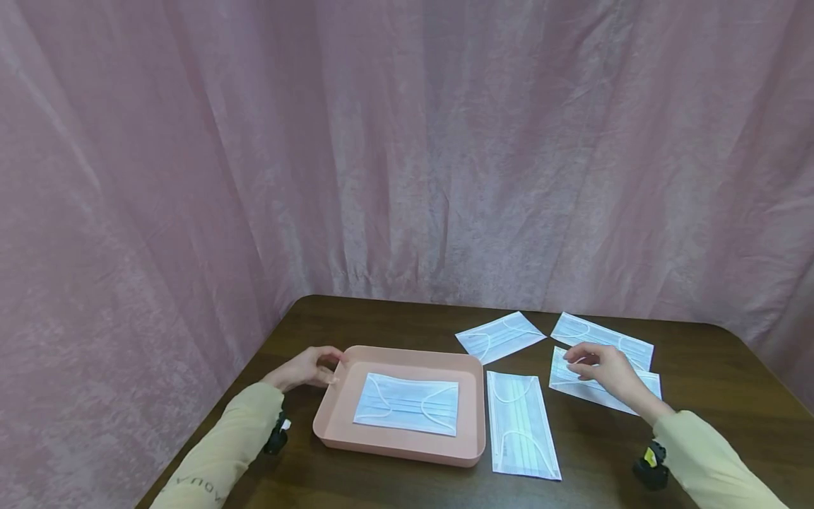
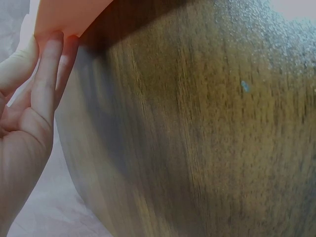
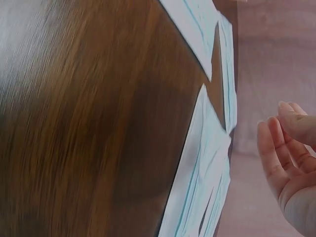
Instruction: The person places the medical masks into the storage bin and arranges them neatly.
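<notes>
My left hand (image 1: 310, 367) grips the left side of a shallow pink tray (image 1: 407, 456). In the left wrist view, its fingers (image 2: 47, 74) lie against the outer wall of the tray. Inside the tray lies one light blue face mask (image 1: 407, 405) with white ear loops. My right hand (image 1: 607, 371) hovers over another mask (image 1: 600, 394) at the right, partly covering it in the head view. Its fingers are loosely bent, with nothing between them in the right wrist view.
Just right of the tray, a mask (image 1: 523, 428) lies lengthwise. Farther back are a slanted mask (image 1: 500, 338) and one more mask (image 1: 594, 332), which overlaps the one under my right hand. A pink curtain (image 1: 407, 155) hangs behind the dark wooden table (image 1: 381, 314).
</notes>
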The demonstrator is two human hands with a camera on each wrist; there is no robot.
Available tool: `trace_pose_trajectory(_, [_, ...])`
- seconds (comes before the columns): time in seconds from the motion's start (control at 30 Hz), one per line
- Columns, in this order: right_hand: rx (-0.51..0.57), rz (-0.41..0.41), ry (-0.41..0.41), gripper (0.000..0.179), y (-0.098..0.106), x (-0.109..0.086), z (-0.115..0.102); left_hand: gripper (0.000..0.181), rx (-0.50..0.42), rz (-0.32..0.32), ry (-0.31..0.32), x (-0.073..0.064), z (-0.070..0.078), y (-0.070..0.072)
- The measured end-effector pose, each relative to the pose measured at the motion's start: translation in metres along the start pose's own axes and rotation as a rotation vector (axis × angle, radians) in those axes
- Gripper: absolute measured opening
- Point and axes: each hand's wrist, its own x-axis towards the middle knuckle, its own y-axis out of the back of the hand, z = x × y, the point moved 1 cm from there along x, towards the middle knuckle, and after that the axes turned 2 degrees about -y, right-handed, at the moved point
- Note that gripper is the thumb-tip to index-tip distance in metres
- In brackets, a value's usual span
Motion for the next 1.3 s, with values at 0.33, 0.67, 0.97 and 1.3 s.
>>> trace_pose_trajectory(0.33, [-0.099, 0.033, -0.021, 0.018, 0.029, -0.014, 0.022, 0.044, -0.011, 0.019, 0.023, -0.001, 0.001, 0.001])
trace_pose_trajectory(0.67, [-0.237, 0.054, -0.099, 0.022, 0.05, -0.025, 0.053, 0.045, -0.008, 0.017, 0.019, -0.001, -0.001, 0.001])
trace_pose_trajectory(0.97, [-0.269, 0.064, -0.137, 0.033, 0.059, -0.026, 0.077, 0.044, 0.018, 0.03, 0.029, 0.0, 0.0, 0.0])
trace_pose_trajectory(1.3, [-0.288, 0.024, -0.163, 0.039, 0.063, -0.026, 0.086, 0.042, 0.009, 0.023, 0.022, -0.001, 0.001, -0.002])
